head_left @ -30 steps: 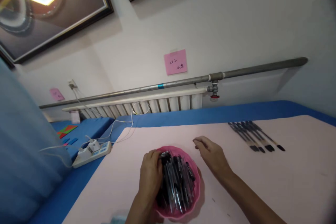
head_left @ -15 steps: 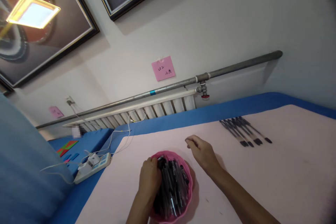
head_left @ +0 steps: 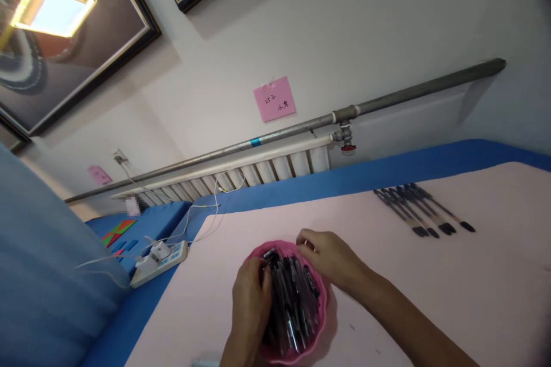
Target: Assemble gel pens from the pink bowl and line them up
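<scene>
A round pink basket with a wavy rim stands on the pale pink sheet, filled with black-and-clear pens. At its left rim, my left hand bends its fingers in beside the black pen ends; what they grip is hidden. My right hand is at the basket's upper right rim, thumb and fingers drawn together. Whatever is between those fingertips, if anything, cannot be made out. Farther right, several dark-tipped pens lie side by side in a slanted row on the sheet.
A white power strip with plugs and cables lies on the blue surface at left. Behind the table run a white radiator and a grey pipe with a red valve. A blue curtain hangs at far left.
My right hand has come left and down to the basket's rim from above the sheet. My left hand stays at the basket's left side. The whole view has shifted slightly.
</scene>
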### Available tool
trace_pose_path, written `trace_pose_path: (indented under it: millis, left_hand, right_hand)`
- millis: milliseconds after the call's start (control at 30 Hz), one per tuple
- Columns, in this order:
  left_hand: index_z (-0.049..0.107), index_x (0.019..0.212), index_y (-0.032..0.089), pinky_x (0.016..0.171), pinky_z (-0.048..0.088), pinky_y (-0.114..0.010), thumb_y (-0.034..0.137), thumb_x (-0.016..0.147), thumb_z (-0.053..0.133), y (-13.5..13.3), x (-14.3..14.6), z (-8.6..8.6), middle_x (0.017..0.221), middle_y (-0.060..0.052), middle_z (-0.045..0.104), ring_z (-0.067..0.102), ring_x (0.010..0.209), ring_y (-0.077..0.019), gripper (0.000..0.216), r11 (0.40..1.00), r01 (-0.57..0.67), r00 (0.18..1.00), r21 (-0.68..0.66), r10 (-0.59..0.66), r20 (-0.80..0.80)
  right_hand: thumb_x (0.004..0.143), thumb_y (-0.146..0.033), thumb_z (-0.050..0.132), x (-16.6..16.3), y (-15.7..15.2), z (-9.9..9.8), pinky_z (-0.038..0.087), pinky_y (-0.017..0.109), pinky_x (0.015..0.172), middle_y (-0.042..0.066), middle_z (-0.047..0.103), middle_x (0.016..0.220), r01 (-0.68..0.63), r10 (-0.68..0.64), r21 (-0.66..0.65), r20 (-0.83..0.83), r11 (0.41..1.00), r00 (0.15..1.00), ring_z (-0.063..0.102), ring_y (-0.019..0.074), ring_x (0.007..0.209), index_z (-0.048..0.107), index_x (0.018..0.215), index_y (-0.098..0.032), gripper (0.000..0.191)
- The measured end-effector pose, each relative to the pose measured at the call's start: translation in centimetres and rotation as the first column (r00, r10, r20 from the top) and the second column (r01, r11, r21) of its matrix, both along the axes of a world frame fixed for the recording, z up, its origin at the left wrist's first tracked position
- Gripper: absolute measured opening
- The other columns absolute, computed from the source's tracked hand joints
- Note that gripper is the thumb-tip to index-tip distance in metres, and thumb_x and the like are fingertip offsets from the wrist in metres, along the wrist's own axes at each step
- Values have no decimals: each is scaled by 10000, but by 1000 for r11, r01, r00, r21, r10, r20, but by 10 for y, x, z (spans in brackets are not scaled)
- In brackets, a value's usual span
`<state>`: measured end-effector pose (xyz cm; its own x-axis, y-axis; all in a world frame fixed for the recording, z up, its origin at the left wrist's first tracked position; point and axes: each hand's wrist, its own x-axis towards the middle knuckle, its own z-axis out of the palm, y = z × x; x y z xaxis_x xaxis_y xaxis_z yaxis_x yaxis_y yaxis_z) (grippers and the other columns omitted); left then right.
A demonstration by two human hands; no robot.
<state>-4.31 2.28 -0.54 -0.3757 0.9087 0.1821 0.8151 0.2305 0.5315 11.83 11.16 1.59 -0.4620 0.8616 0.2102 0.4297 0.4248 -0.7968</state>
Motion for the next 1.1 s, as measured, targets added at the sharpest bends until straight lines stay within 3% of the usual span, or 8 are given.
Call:
trace_pose_path:
  millis: [133,300,500,633,833,967,1100]
  left_hand:
    - [567,708,190,709,371,-315,289,785,478,-2,15,3,804,-55,604,539,801,-201,154,994,106,994,-28,-107,-35]
    - [610,747,185,752,359,-351,354,764,497,-8,29,10,895,-90,629,546,858,-240,205,979,137,979,-151,-156,-129]
    - [639,848,179,781,324,-394,321,781,443,-12,26,10,955,-110,653,555,931,-281,251,959,69,968,-275,-131,-215]
    - [627,909,166,816,313,-401,369,764,463,-10,29,8,1034,-128,630,536,974,-290,299,967,44,977,-251,-94,-191]
    - [608,924,149,839,314,-409,290,726,488,-5,32,6,1055,-159,612,525,992,-312,271,965,53,991,-259,-82,-104]
    - [607,899,152,827,332,-390,266,707,508,-4,28,2,1053,-162,607,527,983,-303,244,979,66,997,-191,-71,-19]
    - [614,895,165,824,336,-388,262,710,504,-4,23,1,1047,-144,604,528,967,-290,236,975,64,996,-213,-74,-42]
  right_hand:
    - [681,-154,483,-5,-15,12,251,228,493,19,640,640,-120,112,-2,369,993,923,540,138,562,612,661,-190,136]
    - [712,-158,459,-13,-24,6,248,248,501,75,677,727,-157,92,85,509,984,856,602,196,643,637,744,-182,182]
    - [712,-137,472,-20,-34,3,327,261,569,92,697,847,-188,122,74,523,979,843,638,233,762,633,878,-168,233]
    - [711,-126,478,-21,-39,7,369,272,603,109,699,892,-144,114,14,537,989,836,642,253,813,627,930,-153,267]
    - [696,-104,462,-21,-37,2,378,291,587,126,710,837,-99,86,-3,526,995,846,654,273,775,664,803,-159,235]
    - [690,-109,473,-23,-34,-2,366,291,559,138,710,809,-64,60,-12,545,998,836,654,276,740,674,751,-163,217]
    - [680,-125,490,-25,-32,-4,341,280,536,136,706,775,-56,50,-6,541,998,840,647,261,704,677,725,-163,196]
